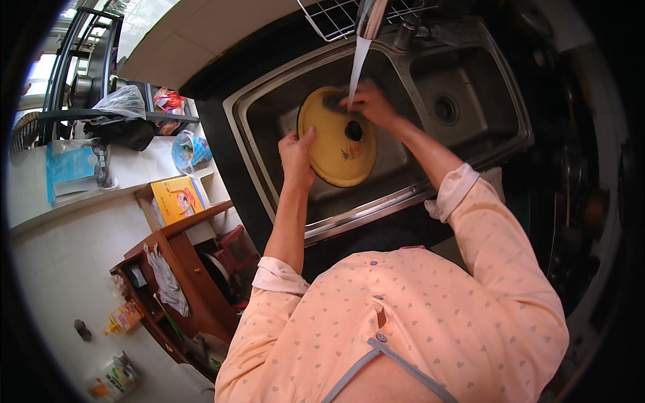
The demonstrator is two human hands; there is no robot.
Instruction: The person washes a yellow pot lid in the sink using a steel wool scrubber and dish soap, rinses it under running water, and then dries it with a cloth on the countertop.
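A yellow enamel pot lid point(327, 146) with a black knob and a small flower print is held tilted over the left basin of a steel double sink point(267, 176). My left hand point(297, 153) grips its left edge, thumb on the top face. My right hand point(370, 106) is at the lid's upper right, blurred, with a dark scouring pad point(333, 101) at its fingertips against the lid. Water runs from the faucet point(372, 20) down by the right fingers.
A wire rack point(330, 22) stands behind the sink. The right basin point(471, 95) shows its drain. A cloth point(434, 210) lies at the front edge. To the left are a wooden cabinet point(189, 282), a yellow box point(176, 200) and a shelf rack with bags.
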